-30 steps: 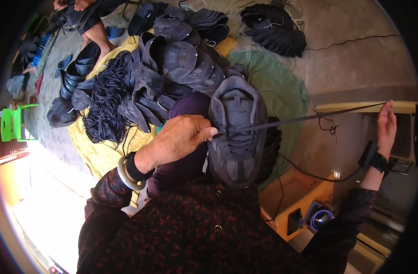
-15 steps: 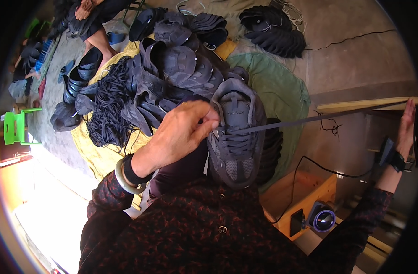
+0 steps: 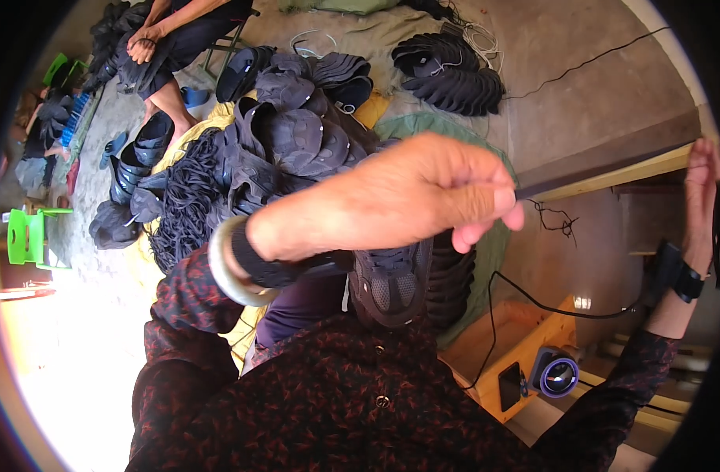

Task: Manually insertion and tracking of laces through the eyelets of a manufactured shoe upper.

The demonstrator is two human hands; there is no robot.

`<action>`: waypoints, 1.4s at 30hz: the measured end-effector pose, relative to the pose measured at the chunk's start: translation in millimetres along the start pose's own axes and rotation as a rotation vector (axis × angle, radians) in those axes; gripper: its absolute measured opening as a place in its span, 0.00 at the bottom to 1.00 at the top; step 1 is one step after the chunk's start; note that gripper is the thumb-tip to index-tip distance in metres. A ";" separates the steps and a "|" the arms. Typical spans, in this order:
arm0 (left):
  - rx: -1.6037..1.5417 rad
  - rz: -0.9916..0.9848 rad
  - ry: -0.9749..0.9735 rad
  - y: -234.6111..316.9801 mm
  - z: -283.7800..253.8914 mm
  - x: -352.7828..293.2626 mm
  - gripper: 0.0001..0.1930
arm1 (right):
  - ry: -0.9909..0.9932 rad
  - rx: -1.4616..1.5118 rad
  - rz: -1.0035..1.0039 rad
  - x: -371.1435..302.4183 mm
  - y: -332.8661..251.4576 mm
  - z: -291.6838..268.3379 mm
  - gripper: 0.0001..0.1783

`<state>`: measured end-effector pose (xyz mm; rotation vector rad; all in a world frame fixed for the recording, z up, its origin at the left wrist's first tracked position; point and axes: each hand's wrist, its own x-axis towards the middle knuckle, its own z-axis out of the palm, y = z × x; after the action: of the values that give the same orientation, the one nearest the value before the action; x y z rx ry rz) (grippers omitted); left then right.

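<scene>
A dark sneaker (image 3: 390, 293) sits on my lap with its toe toward me. My left hand and wrist cover its opening and most of the lacing. My left hand (image 3: 446, 189), blurred by motion, is raised over the shoe with thumb and forefinger pinched. From that pinch a dark flat shoelace (image 3: 545, 189) appears to run right, hard to separate from the brown band behind it. Far out to the right, my right hand (image 3: 699, 177) has its fingers together at the lace's far end; the picture's rim partly hides its grip.
Dark shoe uppers (image 3: 297, 138) and a bundle of black laces (image 3: 191, 200) lie ahead on yellow cloth. Stacked dark uppers (image 3: 446, 75) lie farther back. A wooden box (image 3: 548, 338) stands at my right, a green chair (image 3: 25, 236) far left. Another person's hands (image 3: 145, 43) show upper left.
My left hand has moved right and up from beside the shoe's opening to over it, now hiding its upper part. My right arm stays stretched out to the right.
</scene>
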<state>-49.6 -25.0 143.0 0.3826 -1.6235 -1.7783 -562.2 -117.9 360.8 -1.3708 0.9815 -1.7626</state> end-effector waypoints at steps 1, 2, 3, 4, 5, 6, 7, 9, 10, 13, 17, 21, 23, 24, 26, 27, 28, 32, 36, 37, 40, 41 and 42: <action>0.003 0.008 0.069 18.9 -0.4 -9.5 0.16 | -0.058 -0.017 0.098 -10.3 21.1 4.4 0.14; -0.052 0.049 0.148 24.3 -3.4 -18.5 0.17 | -0.121 -0.019 0.210 -26.4 60.7 19.0 0.12; 0.052 -0.010 0.233 42.4 -6.3 -27.0 0.18 | -0.139 -0.010 0.299 -52.7 89.0 38.7 0.11; 0.102 0.050 0.319 45.3 -10.0 -30.1 0.18 | -0.145 -0.004 0.385 -82.6 117.0 55.2 0.09; -0.032 0.108 0.471 50.2 -9.7 -41.8 0.18 | -0.194 0.016 0.431 -107.2 132.2 72.0 0.09; 0.055 0.166 0.418 59.3 -19.8 -55.2 0.17 | -0.255 0.046 0.487 -127.9 154.7 89.2 0.08; -0.032 0.215 0.422 60.1 -31.6 -65.2 0.14 | -0.312 0.045 0.513 -150.4 176.0 101.3 0.08; -0.145 0.268 0.475 82.0 -54.3 -107.5 0.17 | -0.429 0.087 0.591 -185.9 207.5 136.4 0.08; -0.217 0.280 0.534 89.5 -61.3 -125.1 0.15 | -0.461 0.116 0.643 -199.8 220.6 148.5 0.09; -0.240 0.323 0.608 100.5 -99.1 -186.2 0.12 | -0.537 0.005 0.667 -229.8 253.7 176.8 0.10; -0.185 0.330 0.845 129.6 -130.5 -289.1 0.11 | -0.737 -0.196 0.425 -246.1 287.1 220.9 0.11; -0.014 0.237 1.121 139.8 -125.7 -337.2 0.12 | -0.872 -0.433 0.223 -254.9 283.5 254.4 0.12; 0.126 0.102 1.324 139.0 -105.8 -324.9 0.13 | -0.919 -0.479 0.157 -257.6 290.0 259.6 0.13; 0.133 0.100 1.331 134.6 -100.6 -323.9 0.13 | -0.970 -0.524 0.083 -258.8 291.9 263.9 0.14; 0.266 -0.168 1.315 104.4 -105.7 -319.6 0.13 | -1.006 -0.570 0.057 -259.6 288.8 269.4 0.15; 0.274 -0.279 1.138 92.0 -96.3 -298.5 0.12 | -1.059 -0.662 0.006 -260.1 286.5 272.0 0.15; 0.279 -0.384 0.957 74.7 -82.9 -269.8 0.12 | -1.112 -0.757 -0.046 -260.9 287.2 273.2 0.15; 0.156 -0.439 0.808 -1.4 -41.1 -184.4 0.08 | -1.075 -0.592 0.143 -260.2 292.7 270.2 0.16; 0.071 -0.465 0.728 -64.1 -21.1 -126.2 0.09 | -1.080 -0.573 0.149 -263.0 297.0 265.6 0.16; 0.023 -0.544 0.712 -71.3 -21.4 -117.6 0.09 | -1.078 -0.594 0.181 -261.7 290.7 267.5 0.16; -0.073 -0.554 0.696 -90.0 -15.8 -98.2 0.09 | -1.064 -0.606 0.218 -260.9 289.5 268.7 0.17; -0.062 -0.506 0.657 -97.3 -16.9 -97.5 0.09 | -1.055 -0.595 0.216 -261.1 291.0 267.8 0.17; -0.051 -0.459 0.619 -104.6 -17.7 -97.6 0.09 | -1.054 -0.593 0.222 -261.0 291.9 267.3 0.17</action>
<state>1.7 23.7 17.4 1.2243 -1.0964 -1.7607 -227.6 -71.5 28.2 -2.0897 0.9708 -0.3867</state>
